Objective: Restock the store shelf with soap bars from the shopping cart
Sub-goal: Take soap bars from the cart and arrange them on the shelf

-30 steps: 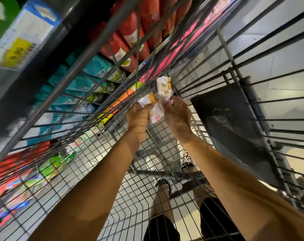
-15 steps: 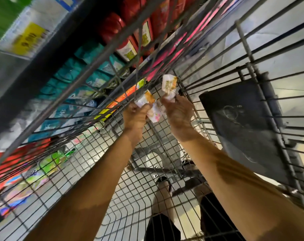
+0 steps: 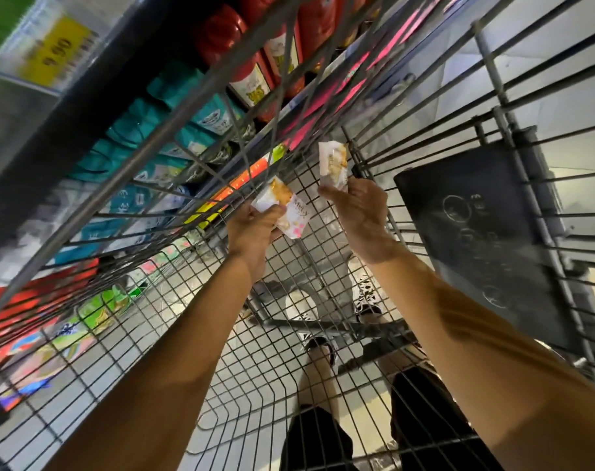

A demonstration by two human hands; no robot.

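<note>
Both my arms reach down into the wire shopping cart (image 3: 194, 338), hands near its far end. My left hand (image 3: 255, 229) grips two wrapped soap bars: the upper one (image 3: 274, 195), white with an orange-yellow print, is pinched under my thumb, and a second bar (image 3: 296, 217), white with pink marks and lettering I read as "Mel...", lies just beneath it against my fingers. The two wrappers overlap and touch. My right hand (image 3: 359, 212) holds a third soap bar (image 3: 332, 164), white and orange, pinched at its lower end so that it stands roughly upright above my fingers, apart from the pair in my left hand. All three bars are off the cart floor and inside the basket. Beyond the cart's left wall stands the store shelf (image 3: 85, 107), carrying teal packets (image 3: 174, 107), red pouches (image 3: 228, 45) farther along, and a yellow price label (image 3: 56, 52) on its edge. A dark panel (image 3: 476, 239) with faint circular marks sits against the cart's right side. Through the mesh floor I see my legs and sandalled feet (image 3: 318, 348) on pale tiles.
</note>
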